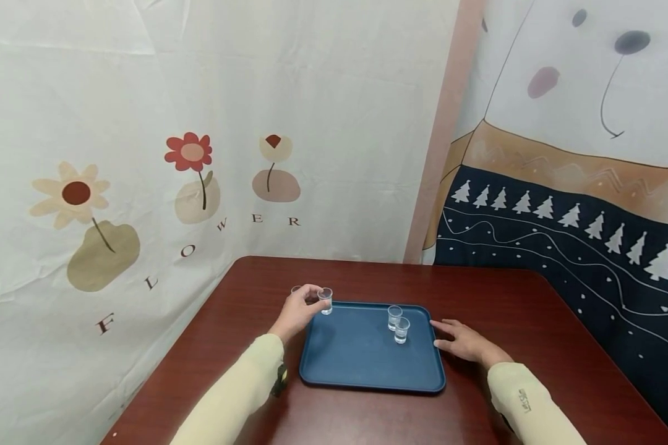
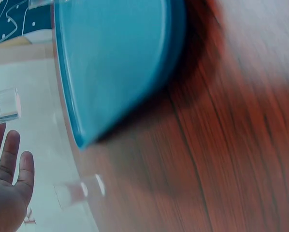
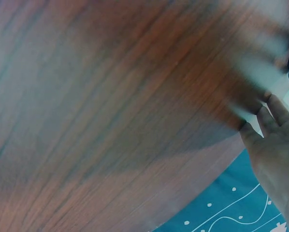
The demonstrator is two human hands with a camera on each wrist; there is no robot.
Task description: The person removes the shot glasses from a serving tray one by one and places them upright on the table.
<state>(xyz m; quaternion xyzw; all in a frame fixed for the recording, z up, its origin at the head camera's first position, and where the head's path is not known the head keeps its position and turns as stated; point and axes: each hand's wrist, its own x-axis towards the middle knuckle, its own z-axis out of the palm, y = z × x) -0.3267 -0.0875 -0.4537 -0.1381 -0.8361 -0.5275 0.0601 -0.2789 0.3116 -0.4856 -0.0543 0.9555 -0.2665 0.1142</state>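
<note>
My left hand point(image 1: 296, 314) pinches a small clear shot glass point(image 1: 325, 301) between thumb and fingers, upright by the far left corner of the blue tray point(image 1: 362, 364). The same shot glass point(image 2: 8, 105) shows at the left edge of the left wrist view. Another shot glass point(image 2: 79, 191) stands on the table beyond the tray, mostly hidden behind the left hand in the head view. Two more, a rear shot glass point(image 1: 394, 317) and a front shot glass point(image 1: 402, 330), stand close together on the tray's right side. The right hand point(image 1: 464, 341) touches the tray's right rim with extended fingers.
The tray lies on a dark red-brown wooden table point(image 1: 256, 278). Behind it hangs a pale curtain point(image 1: 356, 123) printed with flowers and letters. A second curtain point(image 1: 534, 259), with a bear and white trees, hangs at the right.
</note>
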